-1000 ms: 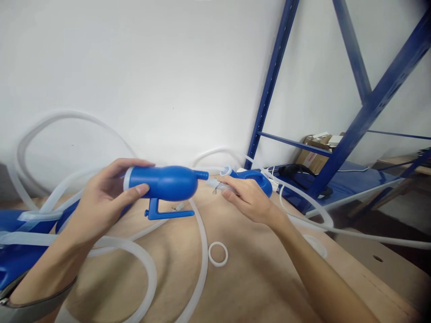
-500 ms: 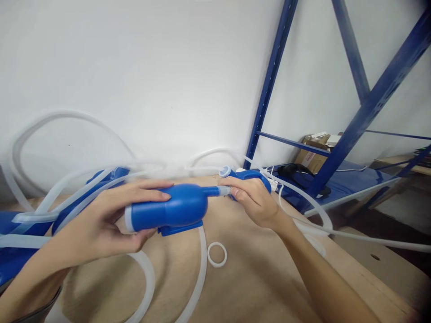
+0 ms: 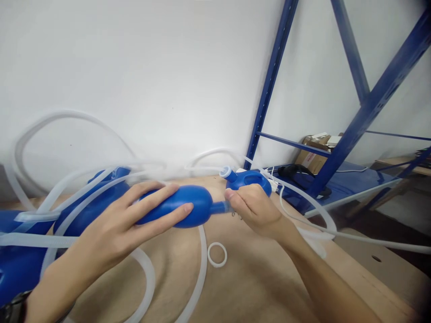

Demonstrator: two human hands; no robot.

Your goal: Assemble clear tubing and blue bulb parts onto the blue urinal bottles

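My left hand (image 3: 121,220) lies over a rounded blue plastic bottle (image 3: 197,208) and holds it on its side, fingers stretched along the body. The bottle's narrow spout (image 3: 218,207) points right. My right hand (image 3: 254,211) is closed in a fist around a clear sleeve (image 3: 228,206) at the spout's tip. What else the fist covers is hidden. Just behind that hand rests another blue bottle (image 3: 235,179) with a loop handle and a pale capped neck. A white ring (image 3: 217,255) lies flat on the table (image 3: 242,278) below the spout.
Translucent hoses (image 3: 198,278) curl across the table and up against the wall (image 3: 168,80). More blue bottles (image 3: 90,206) lie at left under hoses. A blue metal rack (image 3: 272,72) stands at right, with a cardboard box (image 3: 308,159) and a black item (image 3: 296,172) on its shelf.
My left hand has turned over the bottle, hiding its pale end and the lower blue clip. The spout has dropped slightly, and my right fist has closed further over its tip.
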